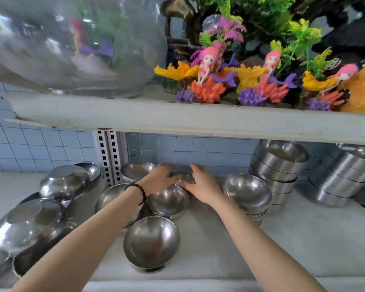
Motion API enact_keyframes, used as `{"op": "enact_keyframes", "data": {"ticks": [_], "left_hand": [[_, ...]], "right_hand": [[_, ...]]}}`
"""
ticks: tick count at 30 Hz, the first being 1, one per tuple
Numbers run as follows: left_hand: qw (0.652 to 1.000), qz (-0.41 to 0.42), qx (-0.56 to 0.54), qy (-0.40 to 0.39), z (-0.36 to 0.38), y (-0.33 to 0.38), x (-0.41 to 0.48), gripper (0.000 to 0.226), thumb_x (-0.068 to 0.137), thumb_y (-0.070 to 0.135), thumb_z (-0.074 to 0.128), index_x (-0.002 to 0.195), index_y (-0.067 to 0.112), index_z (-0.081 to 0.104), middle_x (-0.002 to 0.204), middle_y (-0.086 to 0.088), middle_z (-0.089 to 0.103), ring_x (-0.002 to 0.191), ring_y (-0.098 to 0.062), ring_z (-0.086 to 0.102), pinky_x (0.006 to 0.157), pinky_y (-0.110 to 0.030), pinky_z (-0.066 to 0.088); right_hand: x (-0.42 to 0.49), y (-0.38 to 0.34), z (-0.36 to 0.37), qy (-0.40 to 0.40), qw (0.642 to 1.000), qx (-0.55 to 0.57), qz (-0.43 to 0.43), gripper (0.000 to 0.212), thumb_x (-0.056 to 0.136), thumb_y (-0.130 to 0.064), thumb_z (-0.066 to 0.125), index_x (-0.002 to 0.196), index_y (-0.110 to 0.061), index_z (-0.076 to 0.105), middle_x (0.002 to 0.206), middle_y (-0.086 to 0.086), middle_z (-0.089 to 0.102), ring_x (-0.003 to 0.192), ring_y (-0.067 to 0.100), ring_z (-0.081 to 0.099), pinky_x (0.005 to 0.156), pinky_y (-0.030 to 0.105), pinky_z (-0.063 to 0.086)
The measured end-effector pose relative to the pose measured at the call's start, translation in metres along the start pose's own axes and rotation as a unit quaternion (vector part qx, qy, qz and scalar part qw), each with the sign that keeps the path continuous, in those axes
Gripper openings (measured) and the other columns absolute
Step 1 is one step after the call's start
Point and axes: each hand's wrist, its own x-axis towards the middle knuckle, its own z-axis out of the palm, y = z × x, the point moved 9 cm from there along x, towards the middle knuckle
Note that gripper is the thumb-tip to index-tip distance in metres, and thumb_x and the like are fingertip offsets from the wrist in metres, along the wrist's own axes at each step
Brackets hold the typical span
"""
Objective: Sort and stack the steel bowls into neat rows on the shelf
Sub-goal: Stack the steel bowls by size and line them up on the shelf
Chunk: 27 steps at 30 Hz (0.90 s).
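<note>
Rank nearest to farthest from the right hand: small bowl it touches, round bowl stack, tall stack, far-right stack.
1. small bowl: against the right hand.
2. round bowl stack: just right.
3. tall stack: further right, back.
4. far-right stack: shelf's right end.

wall [40, 148]: blue tiles | upright [109, 152]: white, slotted | shelf [303, 239]: pale top

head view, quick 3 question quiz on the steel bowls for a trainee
1. True or false: the mermaid figures stand on the lower shelf.
2. Who holds the small bowl? A) left hand only B) right hand only C) both
3. Fill in: the tall stack of straight-sided bowls stands to the ___ of the hands.

Key: 1 false; 2 C; 3 right
</note>
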Motion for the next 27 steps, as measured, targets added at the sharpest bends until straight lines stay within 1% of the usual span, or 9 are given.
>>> {"op": "enact_keyframes", "data": {"ticks": [2, 3, 6, 9, 14, 17, 20, 24, 27], "left_hand": [[0.993, -0.047, -0.104, 0.023, 0.005, -0.010, 0.008, 0.058, 0.093, 0.038, 0.058, 0.136, 0.002, 0.044, 0.137, -0.018, 0.050, 0.127, -0.032, 0.046, 0.091, -0.028, 0.036], [0.988, -0.063, -0.142, 0.025, 0.009, -0.014, 0.012, 0.062, 0.093, 0.036, 0.059, 0.141, 0.003, 0.039, 0.142, -0.018, 0.047, 0.130, -0.030, 0.044, 0.092, -0.025, 0.034], [0.975, -0.091, -0.202, 0.027, 0.019, -0.024, 0.023, 0.076, 0.092, 0.038, 0.061, 0.150, 0.008, 0.022, 0.153, -0.015, 0.031, 0.141, -0.027, 0.030, 0.108, -0.031, 0.029], [0.960, -0.108, -0.255, 0.034, 0.025, -0.027, 0.031, 0.083, 0.090, 0.041, 0.062, 0.152, 0.013, 0.015, 0.157, -0.013, 0.021, 0.145, -0.027, 0.023, 0.112, -0.034, 0.025], [0.955, -0.119, -0.273, 0.010, 0.046, -0.026, 0.039, 0.089, 0.088, 0.043, 0.064, 0.152, 0.012, 0.012, 0.158, -0.013, 0.021, 0.145, -0.026, 0.021, 0.113, -0.037, 0.026], [0.953, -0.130, -0.272, 0.012, 0.051, -0.031, 0.040, 0.093, 0.086, 0.046, 0.066, 0.152, 0.011, 0.011, 0.152, -0.013, 0.035, 0.141, -0.026, 0.030, 0.108, -0.033, 0.031], [0.959, -0.131, -0.249, -0.020, 0.055, -0.032, 0.041, 0.098, 0.084, 0.046, 0.068, 0.153, 0.011, 0.007, 0.144, -0.012, 0.046, 0.137, -0.026, 0.039, 0.097, -0.024, 0.034], [0.966, -0.118, -0.228, -0.016, 0.052, -0.031, 0.039, 0.099, 0.082, 0.044, 0.071, 0.153, 0.010, 0.011, 0.152, -0.012, 0.035, 0.139, -0.025, 0.035, 0.096, -0.021, 0.030], [0.968, -0.103, -0.229, 0.013, 0.040, -0.026, 0.037, 0.095, 0.080, 0.046, 0.072, 0.151, 0.011, 0.018, 0.154, -0.009, 0.034, 0.140, -0.024, 0.033, 0.100, -0.022, 0.029]], "right_hand": [[0.005, 0.011, 0.003, 0.037, 0.995, 0.081, 0.041, 0.079, 0.091, -0.038, 0.066, 0.153, -0.009, 0.025, 0.156, 0.011, 0.031, 0.142, 0.025, 0.033, 0.113, 0.032, 0.028], [0.006, 0.016, 0.006, 0.053, 0.991, 0.108, 0.055, 0.080, 0.091, -0.035, 0.067, 0.153, -0.010, 0.025, 0.157, 0.011, 0.031, 0.144, 0.025, 0.032, 0.113, 0.031, 0.026], [0.008, 0.033, 0.015, 0.097, 0.977, 0.167, 0.087, 0.084, 0.088, -0.036, 0.070, 0.153, -0.012, 0.024, 0.159, 0.008, 0.028, 0.146, 0.023, 0.027, 0.114, 0.031, 0.024], [0.007, 0.049, 0.025, 0.121, 0.957, 0.238, 0.117, 0.092, 0.085, -0.039, 0.074, 0.155, -0.013, 0.019, 0.161, 0.006, 0.022, 0.149, 0.021, 0.019, 0.118, 0.035, 0.020], [0.015, 0.066, 0.042, 0.115, 0.939, 0.287, 0.148, 0.107, 0.077, -0.035, 0.082, 0.156, -0.014, 0.013, 0.163, 0.008, 0.014, 0.151, 0.021, 0.012, 0.120, 0.037, 0.017], [0.020, 0.071, 0.049, 0.108, 0.936, 0.297, 0.157, 0.113, 0.073, -0.032, 0.085, 0.156, -0.014, 0.011, 0.162, 0.008, 0.018, 0.149, 0.020, 0.017, 0.117, 0.032, 0.020], [0.022, 0.075, 0.053, 0.102, 0.930, 0.313, 0.162, 0.117, 0.070, -0.030, 0.088, 0.156, -0.015, 0.010, 0.161, 0.007, 0.024, 0.147, 0.019, 0.025, 0.116, 0.032, 0.025], [0.019, 0.076, 0.051, 0.116, 0.926, 0.323, 0.160, 0.113, 0.071, -0.026, 0.087, 0.156, -0.014, 0.013, 0.160, 0.007, 0.027, 0.147, 0.020, 0.027, 0.117, 0.035, 0.027], [0.017, 0.069, 0.040, 0.131, 0.927, 0.321, 0.141, 0.108, 0.076, -0.027, 0.084, 0.156, -0.016, 0.013, 0.160, 0.007, 0.027, 0.147, 0.020, 0.026, 0.118, 0.035, 0.026]]}}
